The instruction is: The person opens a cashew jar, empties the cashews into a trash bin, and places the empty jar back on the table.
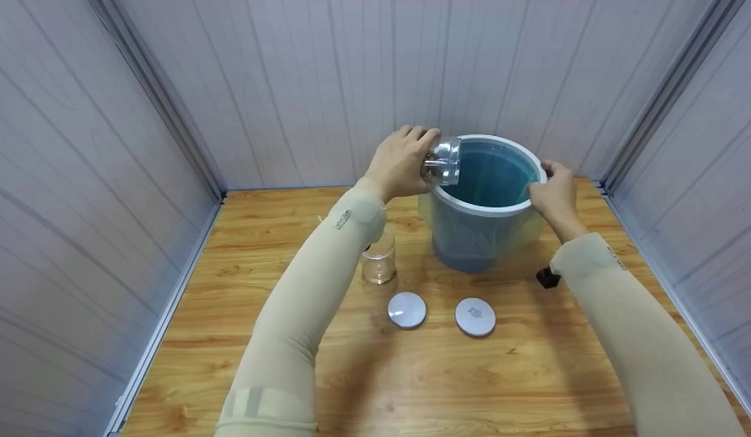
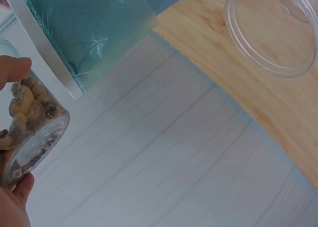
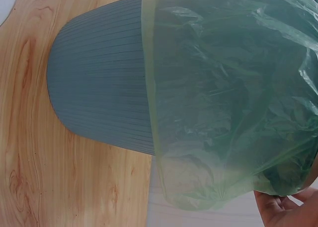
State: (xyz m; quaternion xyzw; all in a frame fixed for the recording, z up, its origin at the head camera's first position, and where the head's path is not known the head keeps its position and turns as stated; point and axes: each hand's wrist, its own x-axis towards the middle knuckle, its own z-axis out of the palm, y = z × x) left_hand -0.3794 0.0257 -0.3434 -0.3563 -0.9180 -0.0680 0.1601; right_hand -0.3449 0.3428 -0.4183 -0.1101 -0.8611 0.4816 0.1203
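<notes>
The jar of cashews (image 1: 441, 161) lay tipped over the lined bin's rim (image 1: 481, 209), gripped by the left hand (image 1: 400, 164); the right hand (image 1: 554, 194) pinched the rim. Poor aim could scatter nuts onto the table (image 1: 533, 376).

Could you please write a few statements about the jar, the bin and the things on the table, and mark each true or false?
1. The left hand holds a clear jar tipped on its side at the rim of the bin. True.
2. The jar is empty. False: the left wrist view shows nuts inside it.
3. The right hand rests on the table. False: it holds the bin's rim on the far side from the jar.
4. The bin is lined with a green plastic bag. True.
5. Two round lids lie on the table in front of the bin. True.
6. The glass beaker stands inside the bin. False: it stands on the table by the left forearm.
</notes>
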